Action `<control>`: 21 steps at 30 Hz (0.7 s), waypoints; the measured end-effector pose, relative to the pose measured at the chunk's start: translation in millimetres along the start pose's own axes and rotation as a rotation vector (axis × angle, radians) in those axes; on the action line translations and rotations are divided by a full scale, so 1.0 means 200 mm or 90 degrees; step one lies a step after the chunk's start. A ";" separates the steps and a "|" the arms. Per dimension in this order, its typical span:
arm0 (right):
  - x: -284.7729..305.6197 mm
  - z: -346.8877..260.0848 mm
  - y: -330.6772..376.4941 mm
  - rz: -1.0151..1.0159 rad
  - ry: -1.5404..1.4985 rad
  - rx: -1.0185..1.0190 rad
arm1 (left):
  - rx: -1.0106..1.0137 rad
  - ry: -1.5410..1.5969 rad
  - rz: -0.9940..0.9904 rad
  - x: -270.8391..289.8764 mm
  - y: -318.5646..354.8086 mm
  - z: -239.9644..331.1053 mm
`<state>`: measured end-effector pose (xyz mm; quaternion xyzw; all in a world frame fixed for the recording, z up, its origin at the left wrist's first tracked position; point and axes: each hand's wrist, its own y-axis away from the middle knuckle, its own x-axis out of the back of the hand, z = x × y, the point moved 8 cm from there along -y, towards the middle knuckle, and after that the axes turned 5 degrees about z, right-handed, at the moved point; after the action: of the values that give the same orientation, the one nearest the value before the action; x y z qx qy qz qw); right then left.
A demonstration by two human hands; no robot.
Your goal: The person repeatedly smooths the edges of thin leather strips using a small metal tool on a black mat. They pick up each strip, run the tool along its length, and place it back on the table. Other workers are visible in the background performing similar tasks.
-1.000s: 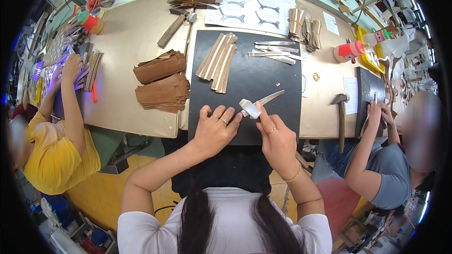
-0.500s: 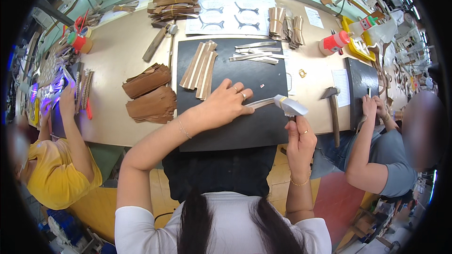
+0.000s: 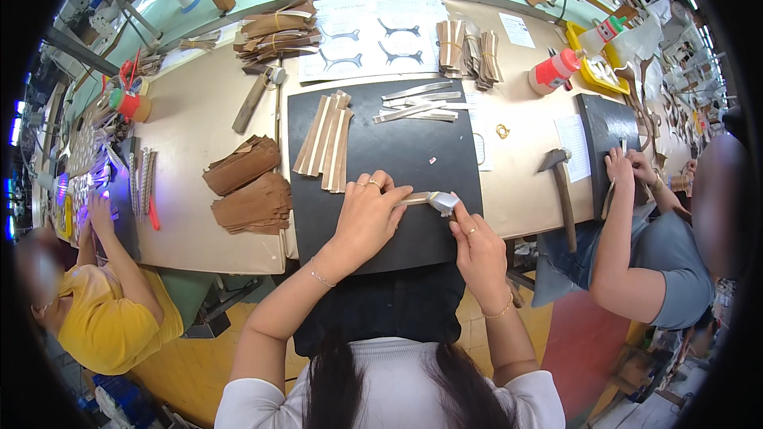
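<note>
My left hand (image 3: 367,218) rests on the black board (image 3: 381,246), its fingers closed on the end of a narrow pale strip (image 3: 413,199). My right hand (image 3: 479,248) is closed round a hammer (image 3: 443,203) with a silvery head and a yellow band; its handle is mostly hidden by the hand. The head lies over the right end of the strip, and whether it touches is hard to tell. Farther up the board lie brown-and-cream leather strips (image 3: 324,141) on the left and several pale, shiny strips (image 3: 421,103) on the right.
Brown leather stacks (image 3: 253,199) lie left of the board. Behind are a hammer (image 3: 256,97), bundled strips (image 3: 274,32) and a printed sheet (image 3: 373,36). To the right are another hammer (image 3: 563,191), a red-labelled bottle (image 3: 554,71) and a yellow tray (image 3: 608,79). Co-workers sit on both sides.
My right hand has brought the hammer leftward and down the view to the strip. My left hand has drawn nearer to me. The whole view has shifted slightly.
</note>
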<state>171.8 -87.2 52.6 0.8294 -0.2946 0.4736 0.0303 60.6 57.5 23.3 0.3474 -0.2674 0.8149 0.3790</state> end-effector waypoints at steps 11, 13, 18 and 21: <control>-0.01 0.00 -0.02 -0.028 0.067 0.016 | 0.048 0.050 0.093 -0.07 -0.01 0.04; -0.01 0.01 -0.01 -0.026 0.061 0.005 | 0.031 0.063 0.084 -0.08 0.00 0.04; 0.00 0.02 0.00 -0.019 0.047 -0.001 | 0.000 0.071 0.119 -0.06 0.00 0.05; -0.01 0.02 0.00 -0.023 0.046 -0.005 | -0.019 0.060 0.111 -0.06 0.00 0.06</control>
<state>174.3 -88.5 48.9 0.8168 -0.2799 0.5016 0.0530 70.6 42.6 21.5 0.2788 -0.2904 0.8562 0.3239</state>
